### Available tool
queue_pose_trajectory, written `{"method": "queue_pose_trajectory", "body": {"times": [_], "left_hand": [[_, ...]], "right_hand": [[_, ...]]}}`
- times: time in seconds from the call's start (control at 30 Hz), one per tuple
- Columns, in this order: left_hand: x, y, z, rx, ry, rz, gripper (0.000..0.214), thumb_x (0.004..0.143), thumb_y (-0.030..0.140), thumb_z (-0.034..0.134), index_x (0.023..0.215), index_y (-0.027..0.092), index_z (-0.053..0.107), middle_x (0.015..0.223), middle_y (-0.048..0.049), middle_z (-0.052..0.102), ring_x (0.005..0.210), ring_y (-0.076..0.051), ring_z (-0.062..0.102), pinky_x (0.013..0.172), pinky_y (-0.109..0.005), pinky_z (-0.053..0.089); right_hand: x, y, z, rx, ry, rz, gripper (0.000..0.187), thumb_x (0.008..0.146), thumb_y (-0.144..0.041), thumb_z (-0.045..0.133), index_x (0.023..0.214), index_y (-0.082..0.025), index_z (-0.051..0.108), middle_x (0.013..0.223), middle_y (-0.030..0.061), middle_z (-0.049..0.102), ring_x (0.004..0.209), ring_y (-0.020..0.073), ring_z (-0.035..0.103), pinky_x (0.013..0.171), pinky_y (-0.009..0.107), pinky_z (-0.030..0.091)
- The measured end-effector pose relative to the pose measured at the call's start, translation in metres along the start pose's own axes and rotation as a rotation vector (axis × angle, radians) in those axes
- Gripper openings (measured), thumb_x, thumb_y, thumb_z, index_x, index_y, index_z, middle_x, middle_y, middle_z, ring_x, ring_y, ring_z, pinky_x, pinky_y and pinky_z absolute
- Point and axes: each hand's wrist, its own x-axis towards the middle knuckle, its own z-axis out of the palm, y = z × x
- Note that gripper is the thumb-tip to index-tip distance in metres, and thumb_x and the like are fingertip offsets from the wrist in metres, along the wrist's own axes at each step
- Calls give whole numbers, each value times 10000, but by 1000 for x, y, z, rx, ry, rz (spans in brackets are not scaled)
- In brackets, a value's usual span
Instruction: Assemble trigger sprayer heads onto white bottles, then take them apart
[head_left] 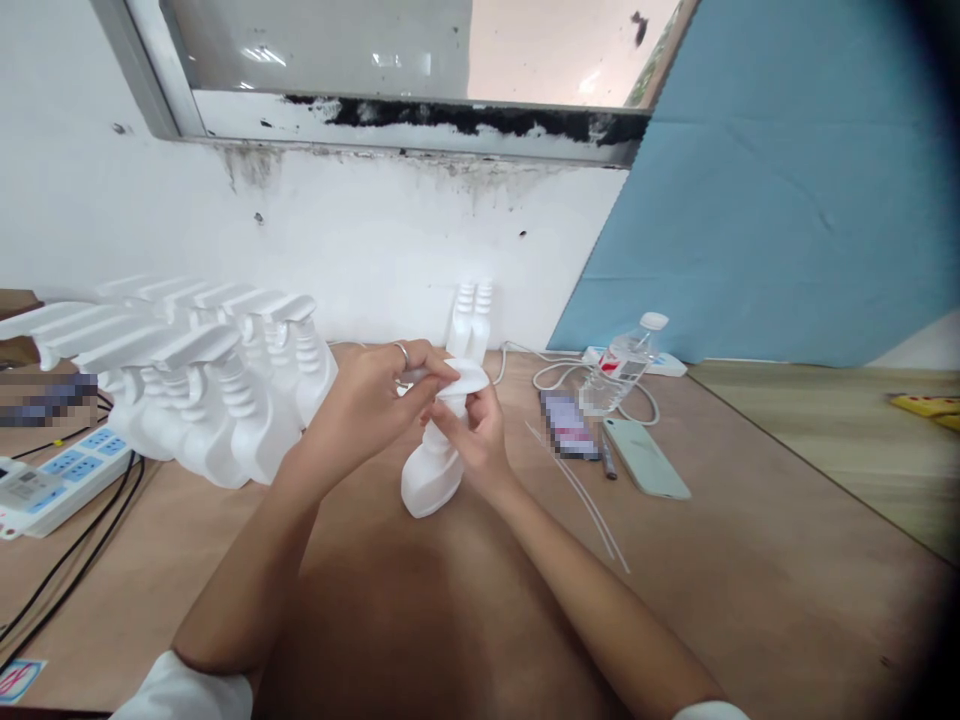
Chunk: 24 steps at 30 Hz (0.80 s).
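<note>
Brown table [420, 600]; both hands [375, 400] [472, 430] grip white spray bottle [433, 470].

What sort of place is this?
Likely a small hand-assembly workshop: the left hand and right hand hold a white spray bottle, rows of identical bottles stand on the plywood table, and loose thin tubes lie on it.

1. A row of white spray bottles [225, 400] stood at left centre.
2. A power strip [56, 475] lay at the lower left.
3. A water bottle [621, 368], a phone [646, 458] and a pen [607, 462] sat right of centre.
4. A blue panel [787, 180] filled the upper right.
</note>
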Motion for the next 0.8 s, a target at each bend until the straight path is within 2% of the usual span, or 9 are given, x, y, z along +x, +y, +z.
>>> {"method": "queue_pose_trajectory", "body": {"times": [0.1, 0.3, 0.4, 0.5, 0.63, 0.8], "left_hand": [[-2, 1, 0, 11, 2, -2, 167, 864, 252, 559, 866, 240, 725, 906, 4, 747, 747, -150, 668, 654, -243, 508], [-3, 3, 1, 28, 42, 6, 164, 859, 260, 570, 830, 228, 729, 925, 4, 750, 755, -157, 675, 678, -251, 525], [-4, 3, 1, 20, 32, -15, 170, 860, 265, 569, 836, 227, 732, 933, 5, 751, 717, -149, 673, 646, -248, 529], [-4, 2, 1, 16, 39, -15, 167, 857, 265, 575, 834, 230, 737, 935, 8, 752, 703, -145, 672, 649, -250, 538], [-5, 3, 3, 18, 69, -16, 160, 849, 262, 588, 821, 231, 742, 922, 9, 755, 729, -155, 682, 672, -256, 548], [-6, 7, 5, 14, 80, -9, 162, 846, 246, 588, 808, 232, 746, 902, 13, 756, 784, -176, 699, 686, -264, 557]], "right_hand": [[0, -1, -6, 23, -113, 15, 369, 818, -466, 663, 1082, -237, 542, 859, 23, 655, 725, 167, 632, 598, 282, 522], [1, 1, -5, 1, -20, 21, 457, 741, -413, 762, 1076, -260, 492, 803, -10, 645, 650, 153, 619, 564, 272, 511], [1, 1, -7, 19, -90, 8, 416, 796, -462, 695, 1110, -252, 519, 846, 13, 654, 695, 159, 626, 595, 282, 516], [0, -1, -8, -8, -129, 30, 344, 832, -458, 654, 1064, -221, 563, 841, 27, 666, 677, 153, 620, 593, 284, 516], [0, 0, -3, -59, -22, -1, 350, 791, -416, 710, 1031, -213, 556, 787, 14, 663, 662, 152, 615, 570, 267, 505], [-2, 0, 6, -93, 93, -51, 373, 761, -377, 745, 1047, -218, 566, 830, 16, 660, 688, 154, 616, 615, 275, 507]]}}
